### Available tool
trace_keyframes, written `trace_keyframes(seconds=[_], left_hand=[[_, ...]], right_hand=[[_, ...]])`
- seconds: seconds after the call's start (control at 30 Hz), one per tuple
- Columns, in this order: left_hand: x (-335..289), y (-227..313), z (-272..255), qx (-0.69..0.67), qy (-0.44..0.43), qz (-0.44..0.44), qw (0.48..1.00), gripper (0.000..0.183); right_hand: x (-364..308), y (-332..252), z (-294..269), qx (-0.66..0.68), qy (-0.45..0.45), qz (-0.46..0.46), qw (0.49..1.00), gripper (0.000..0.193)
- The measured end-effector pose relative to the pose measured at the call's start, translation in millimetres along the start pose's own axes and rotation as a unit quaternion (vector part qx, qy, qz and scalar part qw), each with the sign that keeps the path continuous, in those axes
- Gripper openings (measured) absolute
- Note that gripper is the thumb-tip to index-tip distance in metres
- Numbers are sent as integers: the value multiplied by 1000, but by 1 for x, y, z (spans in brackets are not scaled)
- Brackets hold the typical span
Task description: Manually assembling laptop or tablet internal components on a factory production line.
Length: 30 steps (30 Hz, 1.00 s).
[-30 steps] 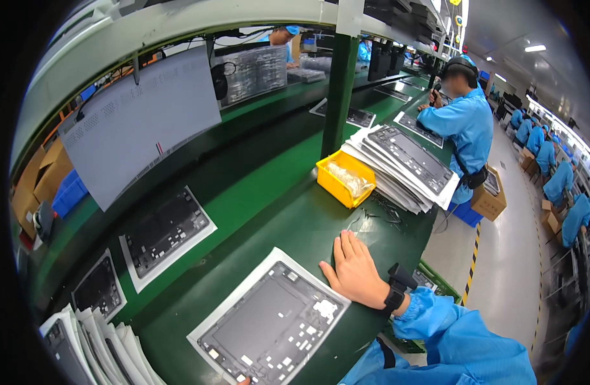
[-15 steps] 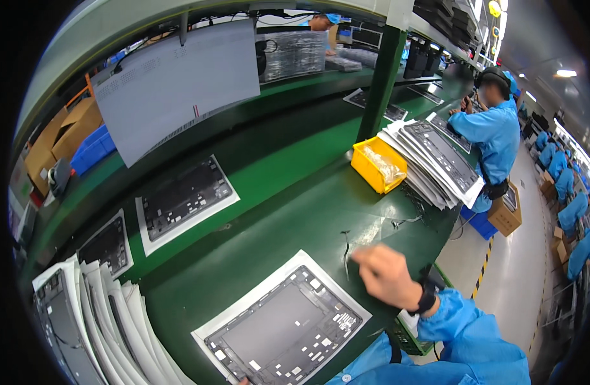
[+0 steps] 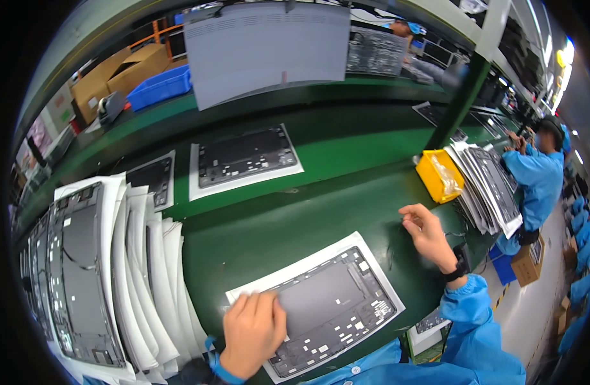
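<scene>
A flat dark grey tablet-like panel [image 3: 321, 298] with small white patches lies on a white sheet [image 3: 388, 292] on the green bench in front of me. My left hand [image 3: 253, 327] is over the panel's left edge, fingers bent and close together; their tips and anything in them are hidden. Beyond the panel's right side, my right hand [image 3: 428, 237] hovers above the bench, fingers loosely bent, with a gap between thumb and forefinger. No object shows in it. A thin dark strip [image 3: 390, 249] lies on the bench left of that hand.
At left leans a thick stack of similar panels [image 3: 83, 269] with white sheets between. More panels [image 3: 247, 157] lie on the far green strip. A yellow bin [image 3: 439, 176] stands beside another panel stack [image 3: 487, 186] at right. A co-worker in blue [image 3: 536, 173] stands beyond.
The view has swung left. My left hand has come into full view over the panel's left edge. My right hand has moved farther out over the bench, away from the thin strip.
</scene>
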State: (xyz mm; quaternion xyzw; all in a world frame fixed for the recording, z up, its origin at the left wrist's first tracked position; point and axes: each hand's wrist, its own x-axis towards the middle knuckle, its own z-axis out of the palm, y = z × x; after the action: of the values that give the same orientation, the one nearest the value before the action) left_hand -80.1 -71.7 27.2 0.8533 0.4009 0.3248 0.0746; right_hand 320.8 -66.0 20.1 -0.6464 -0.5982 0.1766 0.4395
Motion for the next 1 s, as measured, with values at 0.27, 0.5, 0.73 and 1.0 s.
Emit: trace_keyframes(seconds=[0.27, 0.5, 0.73, 1.0], left_hand=[[48, -38, 41, -34, 3, 68, 997, 17], [51, -42, 50, -237, 70, 38, 968, 17], [48, -41, 47, -275, -5, 43, 960, 19], [47, -29, 53, -337, -34, 13, 941, 16]], right_hand=[[7, -120, 41, 296, -349, 19, 889, 12], [9, -98, 119, 236, -404, -19, 884, 14], [0, -83, 130, 288, -326, 19, 900, 15], [5, -71, 122, 205, -271, -179, 923, 13]])
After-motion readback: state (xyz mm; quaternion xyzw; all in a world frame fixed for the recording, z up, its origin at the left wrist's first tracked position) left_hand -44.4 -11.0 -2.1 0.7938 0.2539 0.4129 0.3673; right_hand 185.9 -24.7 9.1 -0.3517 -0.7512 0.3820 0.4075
